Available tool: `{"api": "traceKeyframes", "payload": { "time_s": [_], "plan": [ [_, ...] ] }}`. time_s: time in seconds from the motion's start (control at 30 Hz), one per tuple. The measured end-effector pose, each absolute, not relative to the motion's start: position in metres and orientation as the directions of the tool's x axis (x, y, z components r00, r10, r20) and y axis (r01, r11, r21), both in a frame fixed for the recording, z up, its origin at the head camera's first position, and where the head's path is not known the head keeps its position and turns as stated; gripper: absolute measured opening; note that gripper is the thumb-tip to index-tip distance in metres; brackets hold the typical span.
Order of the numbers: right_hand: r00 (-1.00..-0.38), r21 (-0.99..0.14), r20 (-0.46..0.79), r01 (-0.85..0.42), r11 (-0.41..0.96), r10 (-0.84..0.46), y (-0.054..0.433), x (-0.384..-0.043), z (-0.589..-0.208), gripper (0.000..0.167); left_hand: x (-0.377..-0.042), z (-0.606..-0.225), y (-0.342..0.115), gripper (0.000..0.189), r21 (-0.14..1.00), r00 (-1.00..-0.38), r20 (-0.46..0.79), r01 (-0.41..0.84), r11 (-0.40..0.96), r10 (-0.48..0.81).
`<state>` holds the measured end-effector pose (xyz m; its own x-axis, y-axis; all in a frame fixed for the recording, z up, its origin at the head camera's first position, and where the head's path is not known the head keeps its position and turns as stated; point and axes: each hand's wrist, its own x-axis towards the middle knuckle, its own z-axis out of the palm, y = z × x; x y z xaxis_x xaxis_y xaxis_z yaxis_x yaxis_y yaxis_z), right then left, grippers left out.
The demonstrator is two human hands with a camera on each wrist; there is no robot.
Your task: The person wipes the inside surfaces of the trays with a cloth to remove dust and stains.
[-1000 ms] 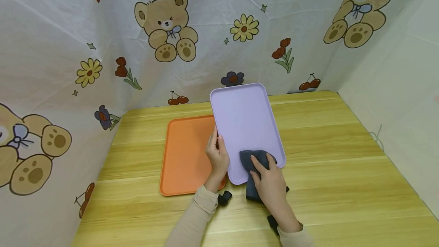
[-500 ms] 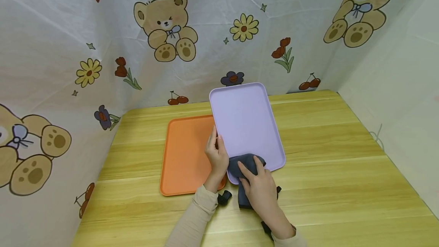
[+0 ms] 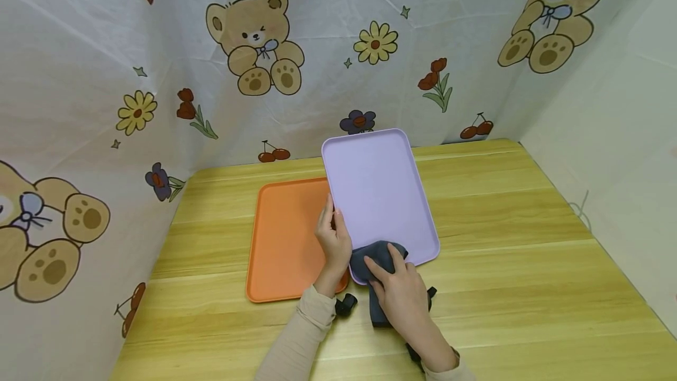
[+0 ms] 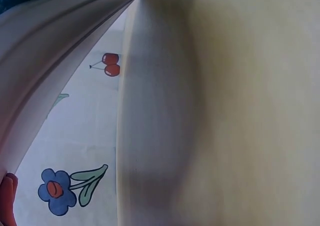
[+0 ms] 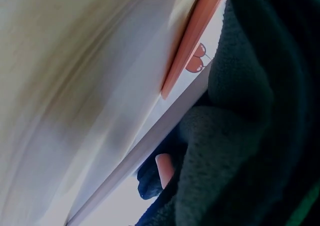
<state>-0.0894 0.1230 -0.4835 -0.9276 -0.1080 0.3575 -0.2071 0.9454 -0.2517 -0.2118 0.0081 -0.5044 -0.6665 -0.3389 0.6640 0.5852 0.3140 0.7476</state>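
Purple tray point(image 3: 378, 190) gripped by left hand point(image 3: 334, 247); dark cloth point(image 3: 376, 250) pressed against its near end by right hand point(image 3: 406, 297), fingers spread; orange tray point(image 3: 288, 240) laid on desk point(image 3: 518, 257).

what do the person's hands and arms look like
The left sleeve is beige, creased and bunched near the wrist; the right sleeve is beige too, though only its end shows. The left hand and right hand wear no gloves. A rounded black piece sits beside the left sleeve, and a dark piece near the right sleeve.
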Motion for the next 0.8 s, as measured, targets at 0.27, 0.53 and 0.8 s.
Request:
{"api": "traceKeyframes", "payload": {
  "time_s": [0.27, 0.53, 0.8],
  "plan": [
    [-0.939, -0.249, 0.324, -0.205, 0.947, -0.118, 0.13, -0.089, -0.485, 0.044, -0.201, -0.483, 0.012, 0.032, 0.758, -0.667, 0.652, 0.558, 0.338, -0.359],
    [-0.944, -0.301, 0.315, -0.196, 0.933, -0.097, 0.139, -0.09, -0.486, 0.044, -0.196, -0.473, 0.012, 0.031, 0.751, -0.66, 0.66, 0.558, 0.353, -0.36],
    [-0.971, -0.353, 0.237, -0.12, 0.928, -0.035, 0.157, -0.097, -0.486, 0.043, -0.212, -0.504, 0.01, 0.033, 0.759, -0.661, 0.651, 0.545, 0.357, -0.374]
  ]
}}
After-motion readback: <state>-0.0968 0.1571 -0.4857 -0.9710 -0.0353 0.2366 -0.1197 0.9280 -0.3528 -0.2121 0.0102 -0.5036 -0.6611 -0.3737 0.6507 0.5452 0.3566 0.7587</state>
